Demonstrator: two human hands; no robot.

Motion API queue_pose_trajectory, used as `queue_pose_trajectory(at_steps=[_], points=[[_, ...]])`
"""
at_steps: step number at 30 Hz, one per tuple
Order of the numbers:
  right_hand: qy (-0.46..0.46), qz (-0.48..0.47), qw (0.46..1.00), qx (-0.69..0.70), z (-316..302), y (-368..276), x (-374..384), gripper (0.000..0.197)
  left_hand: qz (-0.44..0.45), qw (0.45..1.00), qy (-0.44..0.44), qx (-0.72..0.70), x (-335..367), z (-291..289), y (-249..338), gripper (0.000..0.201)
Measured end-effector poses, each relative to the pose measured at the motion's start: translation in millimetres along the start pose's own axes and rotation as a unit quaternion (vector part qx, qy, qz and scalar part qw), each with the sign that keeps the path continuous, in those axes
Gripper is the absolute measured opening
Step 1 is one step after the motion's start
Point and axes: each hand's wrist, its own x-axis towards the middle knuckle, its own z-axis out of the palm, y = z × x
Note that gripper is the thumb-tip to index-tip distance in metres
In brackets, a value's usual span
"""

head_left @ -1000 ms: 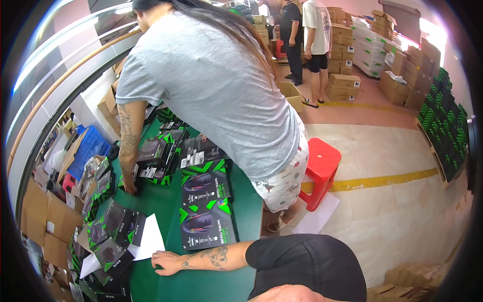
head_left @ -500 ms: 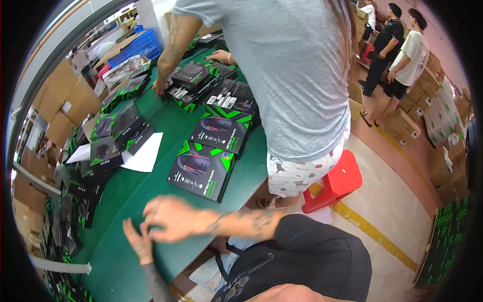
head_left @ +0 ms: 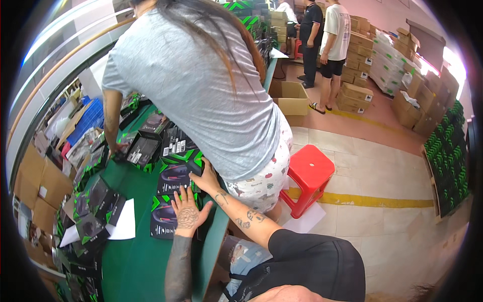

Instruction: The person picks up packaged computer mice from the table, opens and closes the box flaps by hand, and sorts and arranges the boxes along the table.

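Note:
My left hand (head_left: 187, 214) lies with its fingers spread on the nearest black-and-green mouse box (head_left: 162, 221), over its right part. My right hand (head_left: 205, 177) reaches past it to the right edge of another mouse box (head_left: 173, 173), thumb and fingers apart and touching it. The two boxes lie flat in a row on the green table (head_left: 136, 256), a mouse pictured on each. Just beyond them are a mouse box with a white label (head_left: 174, 147) and several more boxes, partly hidden by a co-worker.
A co-worker in a grey shirt (head_left: 191, 90) leans over the table ahead. A red stool (head_left: 312, 166) stands on the floor to the right. On the left, several boxes (head_left: 90, 226) are piled around white paper (head_left: 125, 224). An opened carton (head_left: 289, 98) sits behind the co-worker.
Both my hands have moved forward from the bare near part of the table onto the mouse boxes and spread apart. The view has shifted, and the co-worker leans further left.

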Motion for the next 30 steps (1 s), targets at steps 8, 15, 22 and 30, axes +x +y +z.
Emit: queue_pose_trajectory(at_steps=[8, 15, 22, 30], points=[[-0.135, 0.039, 0.986, -0.085, -22.1, -9.5, 14.4, 0.106, 0.037, 0.999, 0.002, 0.019, -6.9, -4.7, -19.9, 0.083], [-0.297, -0.009, 0.943, -0.153, -42.3, -45.8, -67.4, 0.062, 0.116, 0.991, 0.008, -0.06, -132.7, -46.2, -79.4, 0.078], [-0.444, -0.291, 0.848, 0.007, -0.7, -41.7, -151.6, 0.056, -0.073, 0.994, 0.06, -0.049, -260.8, -69.6, -91.6, 0.068], [-0.563, -0.122, 0.814, 0.075, 12.7, -52.9, -166.5, 0.058, -0.206, 0.969, 0.128, 0.048, -268.8, -71.7, -84.3, 0.097]])
